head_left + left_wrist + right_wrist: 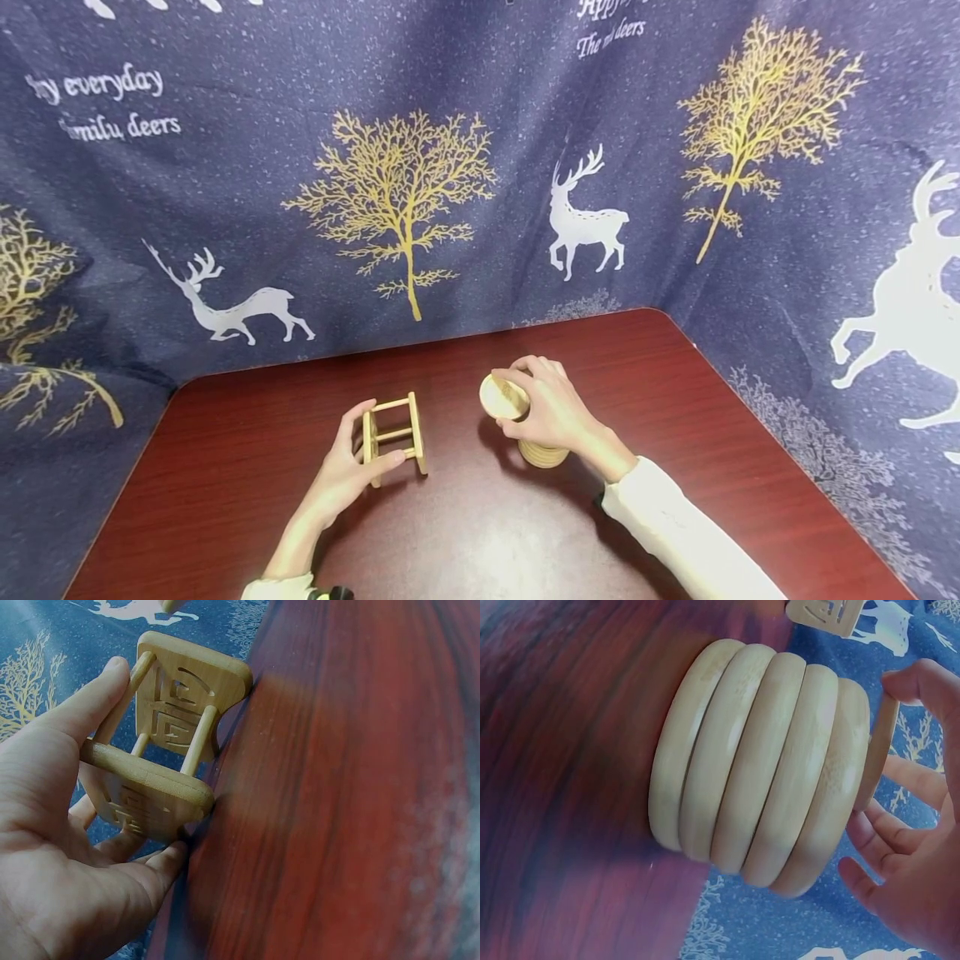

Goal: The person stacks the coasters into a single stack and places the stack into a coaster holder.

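Note:
A small wooden coaster rack [416, 433], with two cut-out end panels joined by rods, stands on the left part of the table. My left hand [341, 475] grips its near-left end, thumb on one side and fingers on the other; in the left wrist view the end panel [154, 784] sits inside the hand's curl. To the right is a stack of several round wooden coasters [761, 761]. My right hand [551, 408] pinches a pale round coaster [501, 400] by its edges, tilted, at the top of the stack [543, 454].
A reddish-brown table [465, 517] with rounded far corners carries everything. Behind it and along its sides hangs a dark blue cloth [517, 183] printed with white deer and golden trees.

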`<act>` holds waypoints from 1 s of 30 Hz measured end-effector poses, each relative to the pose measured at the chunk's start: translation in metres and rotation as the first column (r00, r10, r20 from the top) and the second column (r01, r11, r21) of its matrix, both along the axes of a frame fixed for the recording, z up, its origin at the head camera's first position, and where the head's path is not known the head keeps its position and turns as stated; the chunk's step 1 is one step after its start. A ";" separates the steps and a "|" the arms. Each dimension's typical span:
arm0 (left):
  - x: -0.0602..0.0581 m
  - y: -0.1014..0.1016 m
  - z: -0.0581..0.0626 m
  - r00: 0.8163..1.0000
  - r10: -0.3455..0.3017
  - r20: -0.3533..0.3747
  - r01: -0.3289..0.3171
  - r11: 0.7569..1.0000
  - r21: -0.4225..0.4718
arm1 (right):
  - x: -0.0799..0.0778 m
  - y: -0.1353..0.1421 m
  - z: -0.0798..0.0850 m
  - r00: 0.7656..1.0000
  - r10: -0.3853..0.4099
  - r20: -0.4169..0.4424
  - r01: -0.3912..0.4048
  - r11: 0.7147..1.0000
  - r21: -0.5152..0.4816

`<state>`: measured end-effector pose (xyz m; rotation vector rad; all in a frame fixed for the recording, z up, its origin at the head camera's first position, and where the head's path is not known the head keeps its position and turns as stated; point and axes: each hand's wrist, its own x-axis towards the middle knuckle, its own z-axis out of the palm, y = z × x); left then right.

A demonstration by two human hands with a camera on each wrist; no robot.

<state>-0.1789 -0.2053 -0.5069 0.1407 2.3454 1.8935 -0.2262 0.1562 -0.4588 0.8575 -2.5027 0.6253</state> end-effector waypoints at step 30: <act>-0.001 0.000 0.000 1.000 -0.002 0.006 0.002 1.000 0.000 | 0.022 0.030 -0.001 1.000 -0.019 0.008 0.019 0.999 0.048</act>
